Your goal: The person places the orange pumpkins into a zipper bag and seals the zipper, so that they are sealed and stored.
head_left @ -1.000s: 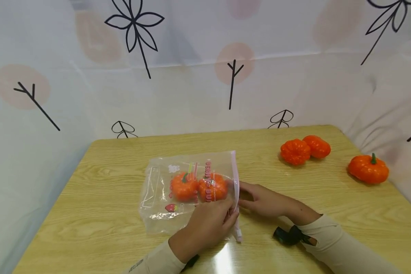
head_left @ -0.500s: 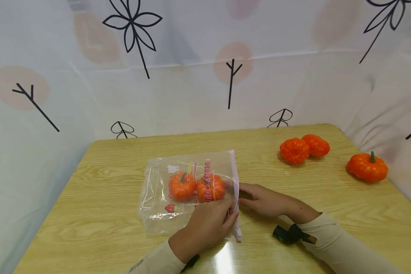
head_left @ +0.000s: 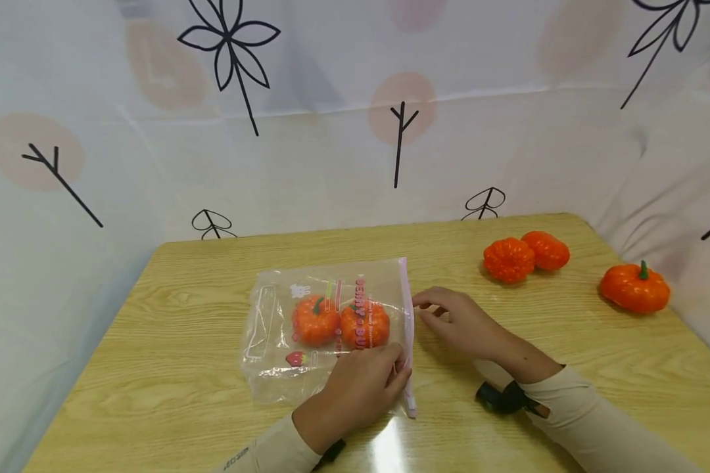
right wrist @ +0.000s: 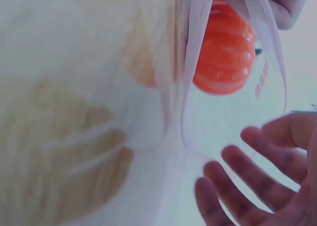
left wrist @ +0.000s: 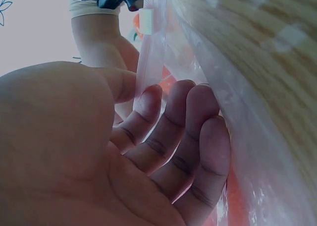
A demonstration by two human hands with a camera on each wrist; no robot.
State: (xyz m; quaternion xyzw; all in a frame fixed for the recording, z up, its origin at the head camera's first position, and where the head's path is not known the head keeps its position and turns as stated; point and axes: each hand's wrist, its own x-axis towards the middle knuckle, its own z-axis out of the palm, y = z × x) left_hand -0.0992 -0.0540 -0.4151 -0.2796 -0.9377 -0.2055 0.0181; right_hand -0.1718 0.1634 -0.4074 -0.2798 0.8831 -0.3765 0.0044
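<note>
A clear printed zip bag [head_left: 272, 387] lies on the table, its pink zip edge [head_left: 407, 289] toward the right. Inside it two small toy pumpkins [head_left: 315, 322] sit side by side. My left hand [head_left: 355, 384] pinches the near part of the zip edge between thumb and forefinger; the left wrist view shows the strip with its white slider [left wrist: 146, 21] above the fingertips. My right hand [head_left: 461, 325] is just outside the bag's mouth, fingers loosely bent and spread, fingertips right at the edge. In the right wrist view, the mouth gapes, with an orange pumpkin [right wrist: 223, 52] behind the film.
Toward the back right of the wooden table [head_left: 171, 315] a ribbed orange pumpkin [head_left: 509, 261] rests against a smoother one [head_left: 545, 250]. Another pumpkin [head_left: 635, 289] with a green stem stands near the right edge. A patterned cloth [head_left: 331, 164] hangs behind and at the sides.
My right hand has drawn out of the bag's mouth and moved slightly up and away from the person. The bagged pumpkins have shifted a little left. The left hand keeps its hold.
</note>
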